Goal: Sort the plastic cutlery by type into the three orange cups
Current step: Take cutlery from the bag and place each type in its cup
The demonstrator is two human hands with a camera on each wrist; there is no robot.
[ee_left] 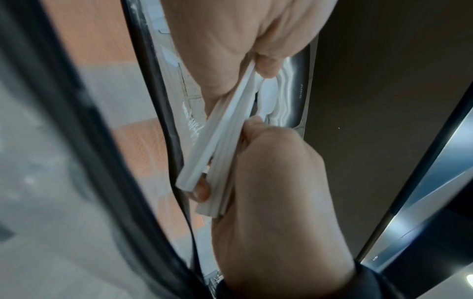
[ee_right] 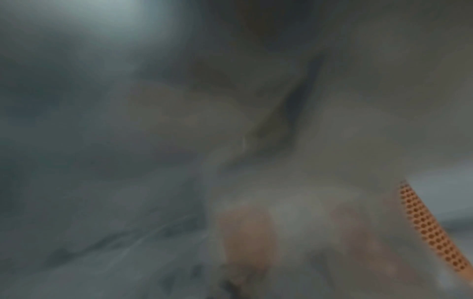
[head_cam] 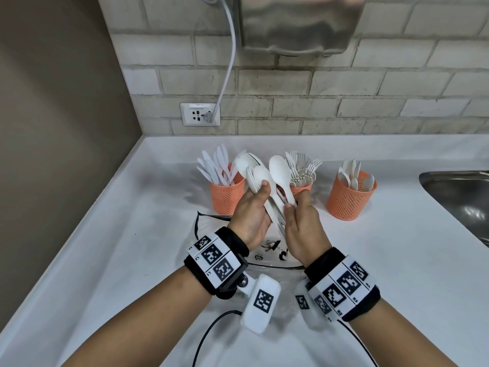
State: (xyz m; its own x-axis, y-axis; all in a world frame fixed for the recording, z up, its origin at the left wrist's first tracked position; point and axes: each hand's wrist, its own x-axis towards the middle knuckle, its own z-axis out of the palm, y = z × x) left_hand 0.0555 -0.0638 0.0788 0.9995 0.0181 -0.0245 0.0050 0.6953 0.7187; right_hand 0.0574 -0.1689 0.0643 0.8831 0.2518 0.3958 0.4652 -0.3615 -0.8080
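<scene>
Both hands are raised together above the counter. My left hand point(head_cam: 254, 207) grips a bundle of white plastic spoons point(head_cam: 255, 172) by the handles, bowls pointing up. My right hand point(head_cam: 296, 207) pinches the handle of one spoon point(head_cam: 280, 169) at the edge of that bundle. In the left wrist view the stacked spoon handles point(ee_left: 220, 149) lie between thumb and fingers. Behind stand three orange mesh cups: the left cup point(head_cam: 227, 196) with knives, the middle cup point(head_cam: 301, 188) with forks, partly hidden by my hands, and the right cup point(head_cam: 349, 198) with spoons. The right wrist view is blurred.
A clear plastic bag point(head_cam: 267, 252) lies on the white counter point(head_cam: 132, 247) under my wrists. A steel sink point(head_cam: 460, 192) is at the right edge. A wall socket point(head_cam: 199, 114) with a grey cable and a steel hand dryer point(head_cam: 299, 22) are on the brick wall.
</scene>
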